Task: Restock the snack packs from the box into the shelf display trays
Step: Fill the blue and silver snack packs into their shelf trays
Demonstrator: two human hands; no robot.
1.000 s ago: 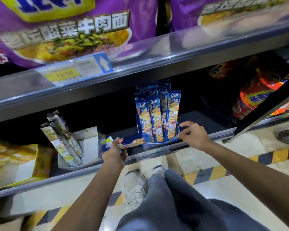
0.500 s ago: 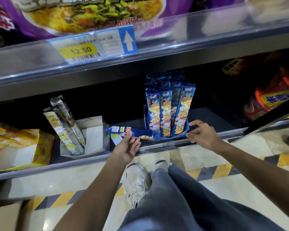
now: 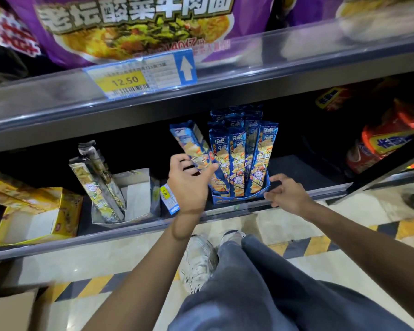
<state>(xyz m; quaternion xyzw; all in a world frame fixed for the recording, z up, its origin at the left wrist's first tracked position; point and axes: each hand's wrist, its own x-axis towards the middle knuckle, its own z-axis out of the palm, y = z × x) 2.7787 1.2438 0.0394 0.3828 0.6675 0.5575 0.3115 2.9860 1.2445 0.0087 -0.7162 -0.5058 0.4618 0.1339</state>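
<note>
A blue display tray point(image 3: 239, 199) on the lower shelf holds several tall blue snack packs point(image 3: 239, 154) standing upright. My left hand point(image 3: 189, 185) grips one more blue snack pack point(image 3: 190, 144), tilted with its top leaning left, just left of the standing packs. My right hand point(image 3: 286, 193) rests at the tray's front right corner, fingers curled on its edge. A brown cardboard box point(image 3: 10, 309) shows at the bottom left corner on the floor.
Left of the blue tray stands a white tray point(image 3: 139, 194) with a few silver-yellow packs point(image 3: 98, 177), then a yellow tray point(image 3: 41, 216). Red noodle bags point(image 3: 382, 142) lie at the right. The upper shelf rail point(image 3: 225, 84) overhangs closely. My legs and shoes are below.
My left hand picked the blue pack up from lying flat on the shelf and raised it upright beside the tray. My right hand stayed at the tray's corner.
</note>
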